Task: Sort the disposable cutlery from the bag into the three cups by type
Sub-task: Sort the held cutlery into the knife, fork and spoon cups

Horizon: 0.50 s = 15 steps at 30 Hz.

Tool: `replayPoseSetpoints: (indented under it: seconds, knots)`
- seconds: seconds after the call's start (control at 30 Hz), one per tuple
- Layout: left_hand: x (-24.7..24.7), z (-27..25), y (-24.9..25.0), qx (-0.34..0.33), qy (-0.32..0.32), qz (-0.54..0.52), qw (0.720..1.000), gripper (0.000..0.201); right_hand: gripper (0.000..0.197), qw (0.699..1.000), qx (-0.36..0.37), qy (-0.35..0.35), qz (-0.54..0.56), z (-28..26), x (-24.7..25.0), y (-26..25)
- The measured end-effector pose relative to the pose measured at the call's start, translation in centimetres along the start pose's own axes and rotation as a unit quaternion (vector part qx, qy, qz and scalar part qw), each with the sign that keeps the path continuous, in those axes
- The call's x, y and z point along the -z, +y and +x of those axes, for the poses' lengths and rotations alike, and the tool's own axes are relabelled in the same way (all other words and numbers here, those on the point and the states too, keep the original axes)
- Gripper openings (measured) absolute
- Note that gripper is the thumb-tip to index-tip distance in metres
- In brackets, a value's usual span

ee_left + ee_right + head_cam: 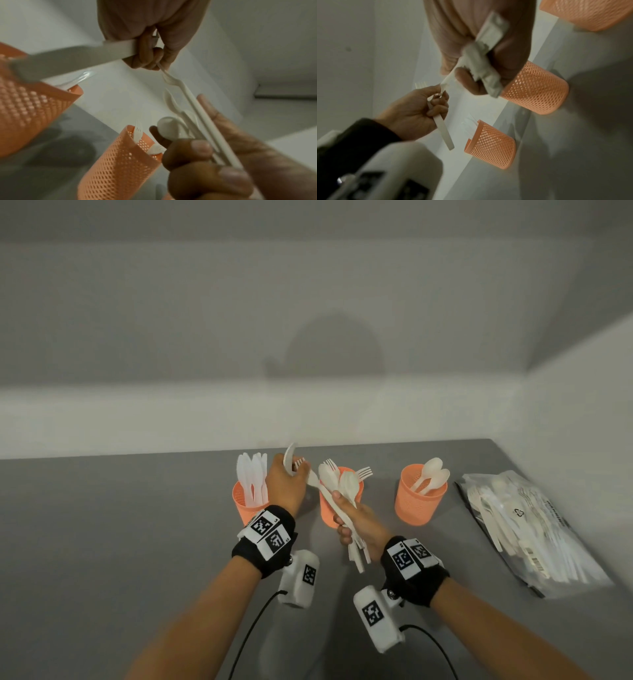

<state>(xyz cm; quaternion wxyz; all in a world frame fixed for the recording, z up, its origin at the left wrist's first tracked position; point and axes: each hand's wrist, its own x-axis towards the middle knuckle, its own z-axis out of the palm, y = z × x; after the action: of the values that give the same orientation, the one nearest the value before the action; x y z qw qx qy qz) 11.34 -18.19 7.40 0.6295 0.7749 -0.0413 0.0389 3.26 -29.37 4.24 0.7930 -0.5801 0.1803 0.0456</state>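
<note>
Three orange mesh cups stand in a row: the knife cup (245, 505), the fork cup (327, 513) and the spoon cup (418, 501). My right hand (356, 525) grips a bundle of white cutlery (329, 498) just in front of the fork cup. The bundle (202, 121) holds spoons and a fork. My left hand (287, 484) is between the knife cup and the fork cup. It grips a white fork (447, 135) in its fist. Its fingertips (163, 63) also pinch the head of a long piece sticking out of the bundle.
The clear bag (524, 525) with several more white pieces lies flat on the grey table (137, 525) at the right, near the side wall. A white wall runs right behind the cups. Wrist camera cables hang under both forearms.
</note>
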Motion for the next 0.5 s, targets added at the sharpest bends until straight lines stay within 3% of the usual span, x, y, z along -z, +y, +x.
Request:
replayPoseSetpoints:
  seconds: [0.07,0.17,0.27,0.37,0.5]
  knots:
    - [0.2,0.0,-0.3,0.057,-0.01,-0.03,0.998,0.015,0.015,0.999,0.042,0.018,-0.028,0.0,0.0,-0.1]
    - [0.2,-1.1,-0.9,0.172,-0.086,-0.129,0.973,0.021,0.011,0.994,0.09,0.022,-0.053,0.1,-0.3,-0.1]
    - [-0.7,-2.5,-1.1,0.197,-0.135,-0.209,0.948,0.024,0.013,0.988,0.125,0.029,-0.087,0.6,-0.6,0.3]
    - [-1.3,-2.4,-1.2,0.205,-0.111,-0.183,0.955,0.029,0.011,0.977,0.164,0.05,-0.128,0.9,-0.7,0.8]
    - [-1.4,-1.5,-1.8,0.203,-0.059,-0.169,0.963,0.043,0.023,0.961,0.199,0.057,-0.184,1.4,-0.2,0.9]
